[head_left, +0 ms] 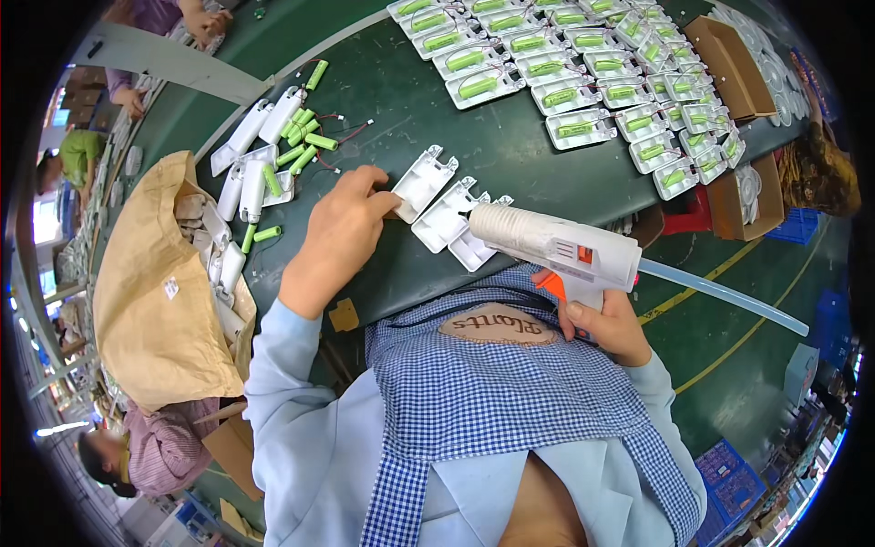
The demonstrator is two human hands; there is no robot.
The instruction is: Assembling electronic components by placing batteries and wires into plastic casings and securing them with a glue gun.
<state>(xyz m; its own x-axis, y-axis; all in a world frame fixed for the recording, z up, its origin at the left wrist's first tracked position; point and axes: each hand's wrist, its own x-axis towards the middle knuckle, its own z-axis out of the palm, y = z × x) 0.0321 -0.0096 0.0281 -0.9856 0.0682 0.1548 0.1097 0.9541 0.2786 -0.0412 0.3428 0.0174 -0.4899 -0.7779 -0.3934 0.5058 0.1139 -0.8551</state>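
Green table [392, 114] across my feed, workshop floor [743, 369] off to the right; rows of filled cases [558, 95] at the far side, loose green cells [321, 141] to the left, near a tan sack [137, 301]. Three open white cases [423, 185] lie side by side near the front edge; left hand [342, 226] curled, fingertips at the end of the leftmost; I can't tell whether they pinch it or merely touch. Right hand [612, 324] wrapped round the handle of a glue gun [561, 244]; its pale front end sits over the rightmost of the three, contact unclear; a glue stick [729, 298] juts from the back.

My read on handling: white cases light, stiff, apt to skid on the smooth table; I'd hold them by the outer walls, off the small end tabs, which look fragile; glue gun bulkier, perhaps tail-heavy; best held by the handle, below the orange trigger [551, 284]; front end probably hot.
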